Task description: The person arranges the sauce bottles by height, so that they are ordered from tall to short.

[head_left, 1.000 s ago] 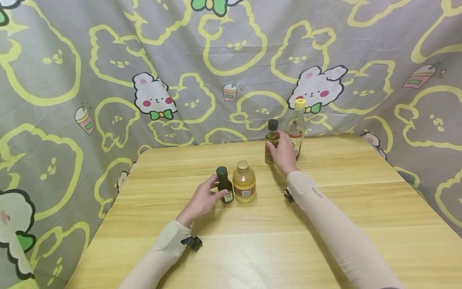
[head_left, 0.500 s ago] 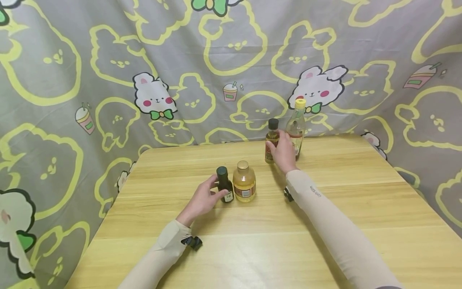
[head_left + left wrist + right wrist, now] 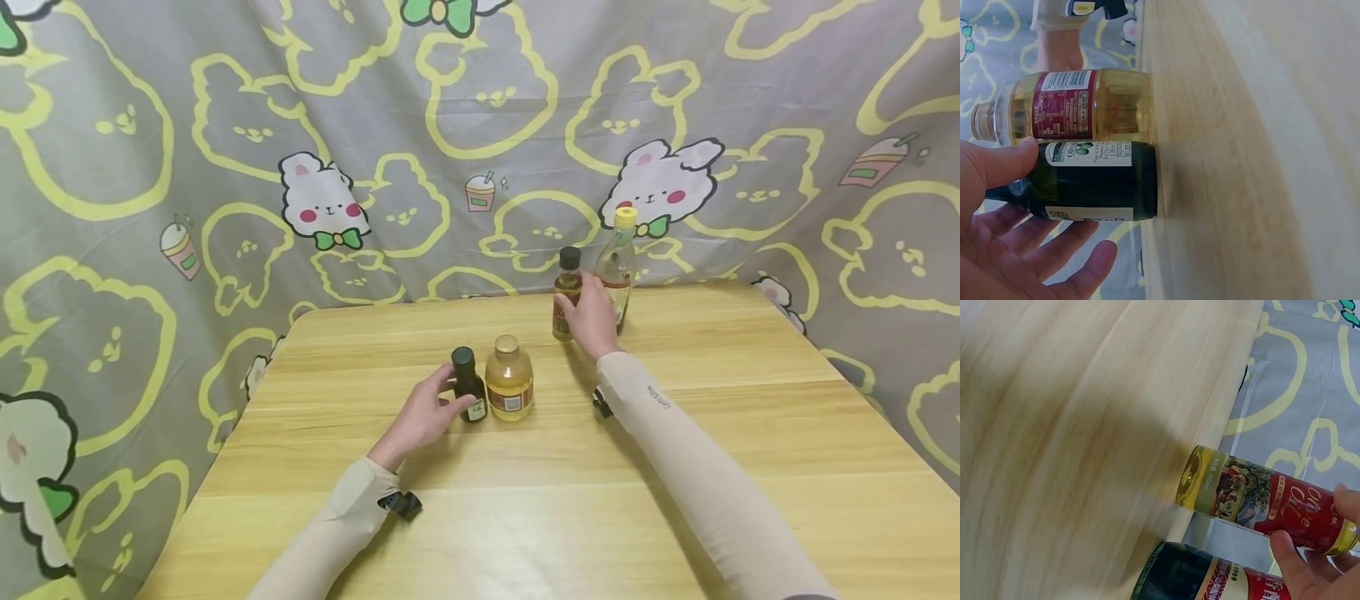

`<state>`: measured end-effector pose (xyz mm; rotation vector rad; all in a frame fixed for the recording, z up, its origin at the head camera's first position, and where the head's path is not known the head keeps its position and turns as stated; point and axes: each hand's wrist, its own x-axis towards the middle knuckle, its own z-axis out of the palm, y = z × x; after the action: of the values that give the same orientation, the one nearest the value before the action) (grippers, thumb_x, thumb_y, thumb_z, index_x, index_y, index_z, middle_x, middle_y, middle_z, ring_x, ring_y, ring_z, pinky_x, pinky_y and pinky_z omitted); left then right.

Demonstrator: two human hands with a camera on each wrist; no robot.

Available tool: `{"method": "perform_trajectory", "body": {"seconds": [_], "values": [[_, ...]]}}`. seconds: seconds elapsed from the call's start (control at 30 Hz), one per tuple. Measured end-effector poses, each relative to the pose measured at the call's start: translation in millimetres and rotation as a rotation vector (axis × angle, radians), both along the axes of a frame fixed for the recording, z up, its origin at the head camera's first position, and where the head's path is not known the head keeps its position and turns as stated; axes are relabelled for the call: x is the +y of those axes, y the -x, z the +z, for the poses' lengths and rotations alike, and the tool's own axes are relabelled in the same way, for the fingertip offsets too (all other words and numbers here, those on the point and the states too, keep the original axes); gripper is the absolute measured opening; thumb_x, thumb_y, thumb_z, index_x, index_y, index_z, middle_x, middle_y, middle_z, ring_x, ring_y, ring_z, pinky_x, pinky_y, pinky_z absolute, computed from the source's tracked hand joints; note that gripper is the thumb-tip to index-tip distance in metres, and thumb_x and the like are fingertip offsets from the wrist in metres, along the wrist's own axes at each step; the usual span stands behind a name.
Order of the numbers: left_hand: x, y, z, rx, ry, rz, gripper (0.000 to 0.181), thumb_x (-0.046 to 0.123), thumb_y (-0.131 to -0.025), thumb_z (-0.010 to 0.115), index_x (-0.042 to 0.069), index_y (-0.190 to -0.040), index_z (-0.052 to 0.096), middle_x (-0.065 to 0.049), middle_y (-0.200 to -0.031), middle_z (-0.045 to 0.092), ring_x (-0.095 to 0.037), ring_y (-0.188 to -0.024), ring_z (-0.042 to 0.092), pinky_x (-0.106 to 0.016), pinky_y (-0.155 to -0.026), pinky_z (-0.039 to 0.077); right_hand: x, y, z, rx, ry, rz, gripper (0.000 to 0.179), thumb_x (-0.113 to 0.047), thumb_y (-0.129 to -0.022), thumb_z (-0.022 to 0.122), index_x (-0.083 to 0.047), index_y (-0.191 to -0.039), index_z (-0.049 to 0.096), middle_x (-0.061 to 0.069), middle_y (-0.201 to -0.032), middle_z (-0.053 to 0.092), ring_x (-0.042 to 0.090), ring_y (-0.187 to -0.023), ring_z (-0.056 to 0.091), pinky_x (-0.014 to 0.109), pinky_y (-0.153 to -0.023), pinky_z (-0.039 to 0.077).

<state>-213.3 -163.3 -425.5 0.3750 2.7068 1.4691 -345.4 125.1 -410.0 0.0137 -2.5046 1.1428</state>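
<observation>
In the head view my left hand is round a small dark-green olive oil bottle. The left wrist view shows the thumb on one side of this bottle and the fingers along the other, the outer ones spread. Beside it stands a squat clear bottle of yellow liquid with a gold cap and red label. Farther back, my right hand holds a red-labelled olive oil bottle with a black cap between thumb and fingers. Whether its base touches the table cannot be told.
A tall bottle with a yellow cap stands just right of the right hand's bottle, partly hidden by that hand. All stand on a light wooden table. A grey curtain with cartoon prints hangs behind the table's back edge.
</observation>
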Motion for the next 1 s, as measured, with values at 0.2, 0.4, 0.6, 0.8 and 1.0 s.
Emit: {"method": "perform_trajectory", "body": {"seconds": [0.2,0.4,0.6,0.8,1.0], "values": [[0.1,-1.1,0.3,0.001,0.002,0.002,0.043,0.019,-0.096,0.073,0.019,-0.137,0.060,-0.013,-0.141,0.062,-0.035,-0.132,0.057,-0.048,-0.100,0.056,1.5,-1.9,1.7,0.006,-0.020,0.008,0.060,-0.029,-0.099,0.069,-0.002,-0.148,0.046,0.022,-0.133,0.058,0.041,-0.119,0.059,0.059,-0.101,0.048],[0.0,-1.8,1.1,-0.004,0.007,-0.001,0.043,0.020,-0.095,0.074,0.019,-0.136,0.060,-0.012,-0.141,0.062,-0.034,-0.133,0.057,-0.048,-0.101,0.055,6.6,-4.7,0.6,0.021,-0.008,0.032,0.064,-0.035,-0.096,0.073,-0.003,-0.146,0.048,0.021,-0.134,0.061,0.039,-0.116,0.062,0.055,-0.098,0.052],[-0.8,-0.3,0.1,0.003,0.006,0.006,0.041,0.020,-0.096,0.073,0.019,-0.135,0.061,-0.012,-0.141,0.062,-0.034,-0.132,0.058,-0.047,-0.100,0.056,11.7,-12.4,-0.9,0.013,0.042,0.059,0.064,-0.036,-0.096,0.072,-0.002,-0.145,0.049,0.021,-0.139,0.060,0.042,-0.120,0.063,0.054,-0.100,0.054],[-0.7,-0.1,0.4,0.001,0.004,0.010,0.041,0.019,-0.095,0.074,0.019,-0.135,0.061,-0.011,-0.140,0.063,-0.034,-0.132,0.057,-0.048,-0.101,0.055,19.0,-26.1,-3.3,-0.012,0.048,0.085,0.072,-0.041,-0.095,0.071,0.001,-0.148,0.046,0.024,-0.143,0.056,0.043,-0.120,0.063,0.057,-0.100,0.052],[-0.5,0.4,-0.2,0.002,0.013,0.009,0.042,0.020,-0.096,0.073,0.019,-0.136,0.060,-0.011,-0.141,0.062,-0.035,-0.133,0.057,-0.048,-0.102,0.055,26.3,-38.3,0.3,-0.020,0.019,0.140,0.073,-0.045,-0.095,0.071,-0.003,-0.149,0.046,0.021,-0.146,0.055,0.042,-0.123,0.063,0.056,-0.103,0.052]]}}
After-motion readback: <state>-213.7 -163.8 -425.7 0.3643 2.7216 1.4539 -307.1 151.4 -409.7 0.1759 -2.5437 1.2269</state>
